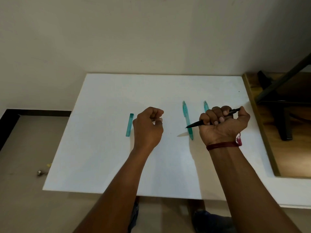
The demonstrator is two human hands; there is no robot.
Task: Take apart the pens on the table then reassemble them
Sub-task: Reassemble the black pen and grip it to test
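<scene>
The right grip (222, 121) is clamped in a fist round a slim black refill (195, 123), tip pointing left. The left grip (148, 125) is curled, and it is impossible to tell whether it pinches anything. A clear teal barrel (129, 124) lies just beside it on the smooth white worktop (101, 165). Two whole teal pens (186, 113) wait. Disassembly looks underway; next, set the refill down.

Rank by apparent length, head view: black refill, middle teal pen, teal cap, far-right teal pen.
1. black refill (lifted, nearer the camera)
2. middle teal pen
3. teal cap
Unranked: far-right teal pen, mostly hidden.
</scene>
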